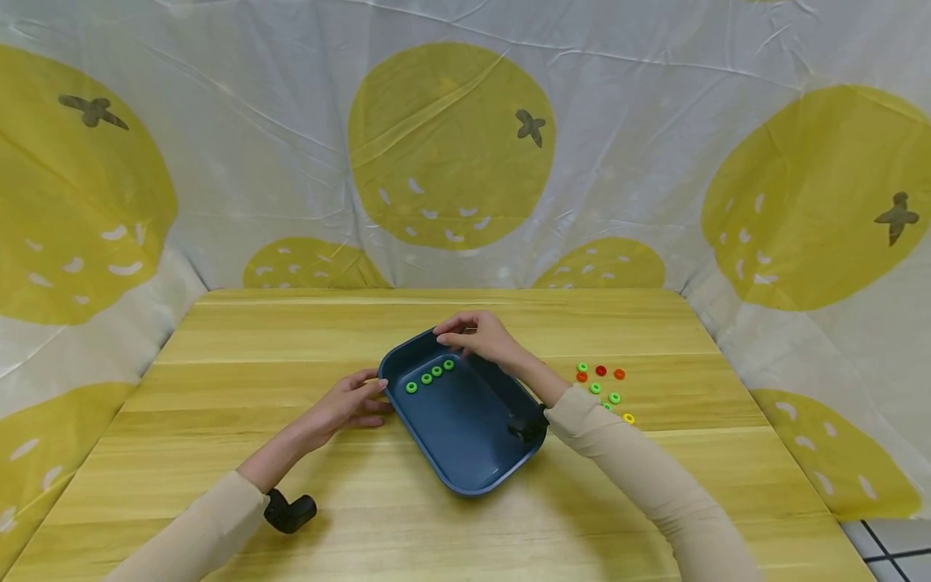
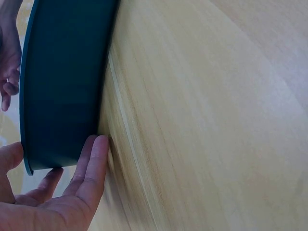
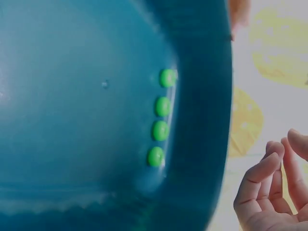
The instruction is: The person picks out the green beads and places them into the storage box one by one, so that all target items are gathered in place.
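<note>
A dark blue tray (image 1: 465, 428) sits at an angle on the wooden table. Several green ring-shaped beads (image 1: 426, 378) lie in a row inside it along the far wall, also visible in the right wrist view as green beads (image 3: 160, 130). My left hand (image 1: 351, 408) holds the tray's left corner, thumb at the rim and fingers against the outer wall, as the left wrist view shows. Above the tray's far right corner is my right hand (image 1: 486, 335), its fingers loosely bent near the thumb. In the right wrist view nothing shows between those fingers.
To the right of the tray lie loose ring beads: green beads (image 1: 595, 389), a red bead (image 1: 600, 371), an orange bead (image 1: 619, 374) and a yellow bead (image 1: 629, 419). A patterned white-and-yellow cloth (image 1: 451, 145) hangs behind the table (image 1: 305, 323).
</note>
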Demonstrator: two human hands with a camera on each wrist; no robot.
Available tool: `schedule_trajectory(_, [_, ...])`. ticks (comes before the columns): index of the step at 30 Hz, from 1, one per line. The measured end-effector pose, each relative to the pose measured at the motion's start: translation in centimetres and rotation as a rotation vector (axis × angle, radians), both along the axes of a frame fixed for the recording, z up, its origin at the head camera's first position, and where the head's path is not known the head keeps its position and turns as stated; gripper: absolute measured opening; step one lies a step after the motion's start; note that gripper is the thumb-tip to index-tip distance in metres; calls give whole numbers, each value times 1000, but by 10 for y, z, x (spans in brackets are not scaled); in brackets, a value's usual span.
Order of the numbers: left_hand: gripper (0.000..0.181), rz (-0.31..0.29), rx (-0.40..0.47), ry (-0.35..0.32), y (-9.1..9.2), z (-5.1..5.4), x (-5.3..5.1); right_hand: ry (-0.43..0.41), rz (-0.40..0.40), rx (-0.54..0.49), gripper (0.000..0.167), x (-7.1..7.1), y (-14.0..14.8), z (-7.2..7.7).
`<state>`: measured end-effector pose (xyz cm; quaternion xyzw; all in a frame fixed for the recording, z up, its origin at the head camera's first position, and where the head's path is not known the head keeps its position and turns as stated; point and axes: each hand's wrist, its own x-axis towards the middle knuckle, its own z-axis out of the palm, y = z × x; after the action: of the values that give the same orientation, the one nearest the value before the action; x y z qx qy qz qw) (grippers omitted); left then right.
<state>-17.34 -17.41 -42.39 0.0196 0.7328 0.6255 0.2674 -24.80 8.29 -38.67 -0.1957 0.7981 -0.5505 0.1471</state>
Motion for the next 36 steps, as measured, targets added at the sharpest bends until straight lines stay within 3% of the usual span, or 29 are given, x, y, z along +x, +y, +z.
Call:
schedule_trajectory(7, [63,-4,0,-5,0,0,-1,-36,-47,-7,30,5,27,13])
schedule_trajectory(17, [63,-14,-1,1,0,0,-1,-67,-110,27,35,17,76,16])
schedule_trajectory(26, [64,-10,-6,3,-1,0,0,-56,-188,82,33,29,121,9])
schedule_trajectory(36, [63,-16,1,4,-1,0,-1,3,-259,149,32,33,162,-10])
